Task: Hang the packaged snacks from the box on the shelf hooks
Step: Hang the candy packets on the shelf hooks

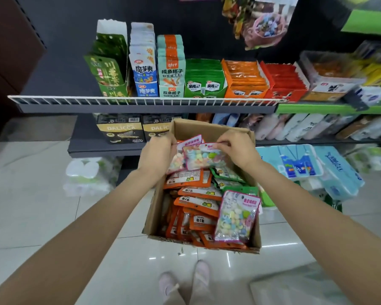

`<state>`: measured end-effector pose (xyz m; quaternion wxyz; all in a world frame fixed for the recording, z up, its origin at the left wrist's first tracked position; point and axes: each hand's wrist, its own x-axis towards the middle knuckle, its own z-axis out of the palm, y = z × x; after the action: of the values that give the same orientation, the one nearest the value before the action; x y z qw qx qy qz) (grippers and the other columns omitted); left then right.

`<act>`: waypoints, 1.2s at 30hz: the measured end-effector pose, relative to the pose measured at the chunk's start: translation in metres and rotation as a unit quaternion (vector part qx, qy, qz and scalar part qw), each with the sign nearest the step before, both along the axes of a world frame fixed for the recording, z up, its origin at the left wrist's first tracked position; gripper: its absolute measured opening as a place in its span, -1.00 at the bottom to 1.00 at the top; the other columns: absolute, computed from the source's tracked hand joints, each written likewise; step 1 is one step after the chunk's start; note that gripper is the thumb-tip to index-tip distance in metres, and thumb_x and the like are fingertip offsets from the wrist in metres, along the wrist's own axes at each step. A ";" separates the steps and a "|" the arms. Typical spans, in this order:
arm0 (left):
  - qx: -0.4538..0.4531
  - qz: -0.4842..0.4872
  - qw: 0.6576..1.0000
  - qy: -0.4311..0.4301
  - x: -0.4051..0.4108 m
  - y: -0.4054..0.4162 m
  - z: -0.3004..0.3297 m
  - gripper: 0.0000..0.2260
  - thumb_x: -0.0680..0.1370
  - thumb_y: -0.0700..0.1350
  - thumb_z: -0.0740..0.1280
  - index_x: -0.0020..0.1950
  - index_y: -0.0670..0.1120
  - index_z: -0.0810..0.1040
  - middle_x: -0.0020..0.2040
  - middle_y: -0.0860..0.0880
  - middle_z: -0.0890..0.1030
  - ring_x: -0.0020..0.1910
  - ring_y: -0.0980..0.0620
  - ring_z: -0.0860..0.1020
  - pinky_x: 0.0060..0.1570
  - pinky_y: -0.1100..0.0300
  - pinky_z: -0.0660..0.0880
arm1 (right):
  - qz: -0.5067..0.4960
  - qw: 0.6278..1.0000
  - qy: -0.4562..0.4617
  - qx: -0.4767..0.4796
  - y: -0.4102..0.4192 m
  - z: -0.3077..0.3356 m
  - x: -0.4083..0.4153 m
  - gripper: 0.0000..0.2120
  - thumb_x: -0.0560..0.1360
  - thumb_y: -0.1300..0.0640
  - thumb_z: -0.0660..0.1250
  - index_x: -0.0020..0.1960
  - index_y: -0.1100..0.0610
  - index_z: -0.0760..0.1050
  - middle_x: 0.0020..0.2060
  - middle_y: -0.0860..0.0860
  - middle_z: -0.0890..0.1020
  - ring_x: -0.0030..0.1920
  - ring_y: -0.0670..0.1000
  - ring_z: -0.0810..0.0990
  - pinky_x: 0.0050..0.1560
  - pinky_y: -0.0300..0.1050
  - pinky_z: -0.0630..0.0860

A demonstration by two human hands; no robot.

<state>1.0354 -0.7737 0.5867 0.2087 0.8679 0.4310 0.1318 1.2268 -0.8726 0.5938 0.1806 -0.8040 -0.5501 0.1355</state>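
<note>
Two hands over box (211, 128): left hand (156, 155) and right hand (238, 148) both pinch pink candy packs (204, 158) between them. Dozens of orange packs (196, 203) below hands, unhung; task looks barely begun. No hooks visible. Readable: "DALICCA" carton (119, 128) beyond left hand.

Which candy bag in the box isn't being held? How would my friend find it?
Look in the open cardboard box on the floor below the shelf. At its near right corner, one pink-edged bag of pastel candies leans upright against the wall. Its neighbours are flat orange packets; the other pink bags sit in the hands at the far end.
</note>
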 end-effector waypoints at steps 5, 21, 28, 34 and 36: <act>0.049 0.000 0.993 -0.110 0.014 0.029 0.063 -0.85 0.57 -0.17 0.28 0.06 -0.13 0.62 -0.08 -0.14 0.67 -0.07 -0.13 0.61 -0.08 -0.02 0.55 | -0.009 0.996 0.011 0.089 0.019 0.055 0.006 -0.86 0.52 0.16 0.34 -0.08 0.23 0.61 -0.27 0.02 0.57 -0.23 0.00 0.52 -0.31 -0.36 0.32; 0.172 0.122 0.940 -0.269 0.093 0.127 0.225 -0.84 0.56 -0.22 0.25 0.04 -0.16 0.62 -0.07 -0.09 0.65 -0.08 -0.04 0.59 -0.05 0.13 0.50 | -0.045 0.938 0.165 0.301 0.145 0.197 0.079 -0.84 0.53 0.12 0.32 0.03 0.18 0.60 -0.06 0.02 0.64 -0.03 -0.02 0.56 0.06 -0.11 0.45; 0.231 0.155 0.951 -0.137 0.096 0.150 0.230 -0.81 0.56 -0.26 0.20 0.08 -0.19 0.57 0.03 -0.17 0.59 -0.07 -0.17 0.56 -0.19 0.04 0.48 | -0.053 0.938 0.163 0.303 0.199 0.198 0.084 -0.78 0.56 0.18 0.26 0.14 0.23 0.57 0.12 0.11 0.61 -0.04 -0.01 0.58 -0.06 -0.42 0.43; 0.230 0.158 0.951 -0.135 0.096 0.150 0.227 -0.80 0.57 -0.26 0.18 0.09 -0.18 0.57 0.00 -0.16 0.60 -0.11 -0.16 0.56 -0.18 0.03 0.50 | -0.073 0.940 0.074 0.326 0.211 0.191 0.088 -0.77 0.57 0.14 0.24 0.12 0.20 0.59 0.06 0.09 0.65 -0.30 -0.13 0.54 -0.25 -0.41 0.46; 0.234 0.156 0.950 -0.138 0.096 0.150 0.227 -0.80 0.58 -0.25 0.19 0.10 -0.17 0.58 0.00 -0.15 0.61 -0.11 -0.14 0.57 -0.17 0.05 0.51 | -0.079 0.937 0.045 0.337 0.214 0.187 0.088 -0.74 0.55 0.11 0.24 0.16 0.17 0.59 0.03 0.08 0.66 -0.24 -0.04 0.59 -0.13 -0.19 0.52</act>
<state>1.1318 -0.6237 0.8140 0.0340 0.7877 0.4850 0.3783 1.3149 -0.6584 0.7813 0.4752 -0.7302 -0.4896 -0.0365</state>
